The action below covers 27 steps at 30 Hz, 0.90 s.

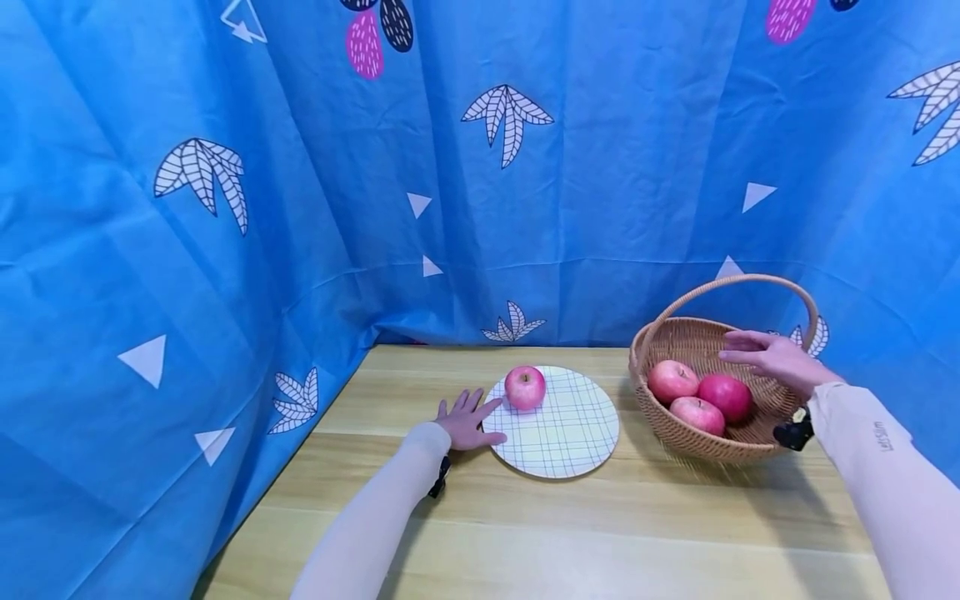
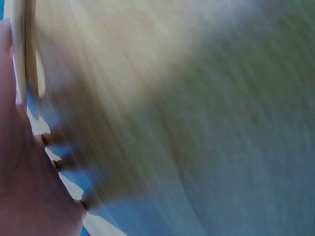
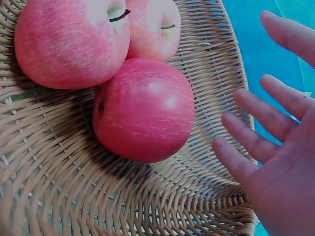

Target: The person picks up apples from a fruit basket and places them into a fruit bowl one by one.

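Note:
On the table lies a round plate (image 1: 558, 442) with a thin checked pattern, and one pink-red apple (image 1: 525, 388) sits near its far left edge. My left hand (image 1: 467, 423) is at the plate's left rim with fingers spread, the index finger and thumb reaching over the rim. In the left wrist view, part of that hand (image 2: 37, 191) shows beside the plate's edge. A wicker basket (image 1: 697, 446) on the right holds a deep red apple (image 3: 147, 110) and two paler apples (image 1: 672, 382). Over the basket, my right hand (image 1: 776, 360) has its fingers extended, apart from the apples and holding nothing.
The basket's tall arched handle (image 1: 738, 279) rises beside the right hand. A blue patterned curtain (image 1: 562, 192) hangs behind the light wooden table (image 1: 570, 533) and along its left side.

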Each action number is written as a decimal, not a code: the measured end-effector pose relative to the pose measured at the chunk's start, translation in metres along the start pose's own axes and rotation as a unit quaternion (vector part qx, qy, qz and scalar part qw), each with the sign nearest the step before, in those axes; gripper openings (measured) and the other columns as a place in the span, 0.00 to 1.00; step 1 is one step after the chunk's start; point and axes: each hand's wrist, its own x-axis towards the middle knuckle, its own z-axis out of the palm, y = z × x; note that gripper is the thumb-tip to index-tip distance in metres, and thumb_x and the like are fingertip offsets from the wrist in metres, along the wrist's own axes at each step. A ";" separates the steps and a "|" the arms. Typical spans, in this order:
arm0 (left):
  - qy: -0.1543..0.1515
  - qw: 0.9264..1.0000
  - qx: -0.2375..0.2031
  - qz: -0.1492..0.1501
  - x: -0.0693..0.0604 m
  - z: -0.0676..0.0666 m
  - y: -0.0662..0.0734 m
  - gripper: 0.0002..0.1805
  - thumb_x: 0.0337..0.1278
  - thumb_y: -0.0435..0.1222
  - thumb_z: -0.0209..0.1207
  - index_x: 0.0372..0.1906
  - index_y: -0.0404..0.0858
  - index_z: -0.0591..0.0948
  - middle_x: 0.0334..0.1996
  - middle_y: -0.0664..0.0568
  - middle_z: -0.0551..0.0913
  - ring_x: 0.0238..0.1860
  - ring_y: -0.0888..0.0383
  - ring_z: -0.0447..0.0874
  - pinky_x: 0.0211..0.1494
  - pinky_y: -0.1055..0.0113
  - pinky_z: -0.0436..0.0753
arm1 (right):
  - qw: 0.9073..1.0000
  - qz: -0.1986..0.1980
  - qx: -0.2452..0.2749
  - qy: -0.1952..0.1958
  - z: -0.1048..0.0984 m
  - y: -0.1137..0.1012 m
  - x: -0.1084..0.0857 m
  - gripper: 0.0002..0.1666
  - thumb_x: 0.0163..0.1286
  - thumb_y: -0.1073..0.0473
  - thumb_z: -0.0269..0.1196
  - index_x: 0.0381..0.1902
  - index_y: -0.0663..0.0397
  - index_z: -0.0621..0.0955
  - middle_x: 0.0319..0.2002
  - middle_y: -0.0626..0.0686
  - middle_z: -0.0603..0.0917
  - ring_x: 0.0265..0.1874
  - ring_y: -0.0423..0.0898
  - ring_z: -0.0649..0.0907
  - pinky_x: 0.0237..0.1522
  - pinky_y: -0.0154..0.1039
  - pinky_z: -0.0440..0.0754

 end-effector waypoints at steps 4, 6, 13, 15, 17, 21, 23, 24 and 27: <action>-0.007 1.000 0.007 -0.006 -0.002 -0.004 0.002 0.51 0.54 0.78 0.45 0.81 0.65 0.50 0.83 0.48 0.41 0.82 0.41 0.34 0.76 0.31 0.36 | 1.000 0.006 0.004 -0.010 0.000 0.002 0.002 0.46 0.78 0.41 0.54 0.77 0.68 0.55 0.71 0.76 0.63 0.69 0.75 0.65 0.64 0.68 0.71; -0.008 1.000 0.012 -0.009 -0.004 -0.006 0.005 0.50 0.56 0.76 0.46 0.81 0.64 0.50 0.83 0.49 0.41 0.82 0.42 0.34 0.77 0.32 0.37 | 1.000 0.019 0.007 -0.015 -0.001 0.004 0.003 0.48 0.77 0.39 0.54 0.78 0.68 0.53 0.73 0.76 0.60 0.70 0.75 0.63 0.65 0.69 0.70; -0.004 1.000 0.018 -0.009 0.000 0.003 0.000 0.51 0.54 0.77 0.44 0.81 0.65 0.48 0.83 0.49 0.38 0.82 0.42 0.31 0.77 0.32 0.34 | 0.999 0.036 0.025 -0.031 0.002 0.008 0.003 0.50 0.76 0.38 0.55 0.78 0.68 0.53 0.76 0.74 0.54 0.71 0.75 0.60 0.66 0.68 0.68; 0.005 1.000 0.016 -0.001 0.000 0.002 -0.001 0.51 0.53 0.79 0.44 0.81 0.65 0.49 0.83 0.48 0.40 0.82 0.41 0.33 0.77 0.31 0.35 | 0.998 0.033 0.032 -0.036 0.002 0.008 0.003 0.49 0.77 0.39 0.54 0.77 0.69 0.54 0.75 0.74 0.54 0.71 0.75 0.61 0.66 0.68 0.69; 0.010 1.000 0.012 0.006 -0.001 0.003 0.000 0.51 0.53 0.79 0.43 0.81 0.65 0.50 0.83 0.47 0.41 0.82 0.40 0.35 0.76 0.31 0.35 | 0.998 0.035 0.038 -0.037 0.003 0.010 0.002 0.48 0.77 0.40 0.54 0.77 0.70 0.54 0.75 0.74 0.56 0.71 0.74 0.63 0.66 0.66 0.71; 0.015 1.000 0.008 0.006 -0.002 0.004 -0.001 0.52 0.51 0.80 0.43 0.80 0.66 0.50 0.83 0.47 0.42 0.82 0.40 0.35 0.76 0.30 0.35 | 0.998 0.032 0.049 -0.038 0.006 0.012 0.004 0.48 0.77 0.40 0.54 0.77 0.70 0.55 0.75 0.74 0.57 0.71 0.72 0.65 0.65 0.64 0.73; 0.018 1.000 0.008 0.004 -0.003 0.003 -0.001 0.52 0.51 0.80 0.44 0.80 0.66 0.51 0.83 0.47 0.43 0.82 0.40 0.36 0.76 0.29 0.36 | 0.997 0.033 0.052 -0.039 0.008 0.012 0.006 0.48 0.77 0.40 0.55 0.76 0.70 0.56 0.75 0.73 0.57 0.70 0.70 0.67 0.64 0.61 0.75; 0.020 1.000 0.009 0.004 -0.003 0.002 0.000 0.52 0.51 0.80 0.44 0.80 0.65 0.52 0.83 0.47 0.44 0.82 0.40 0.37 0.76 0.29 0.37 | 0.997 0.036 0.053 -0.040 0.008 0.012 0.006 0.48 0.77 0.40 0.56 0.76 0.70 0.56 0.75 0.73 0.57 0.70 0.69 0.68 0.64 0.60 0.76; 0.024 1.000 0.011 0.010 -0.002 0.003 0.000 0.51 0.52 0.79 0.43 0.80 0.65 0.51 0.82 0.46 0.44 0.82 0.39 0.37 0.75 0.29 0.38 | 0.997 0.041 0.055 -0.045 0.008 0.012 0.007 0.48 0.76 0.42 0.57 0.77 0.71 0.55 0.75 0.74 0.58 0.69 0.68 0.70 0.62 0.57 0.78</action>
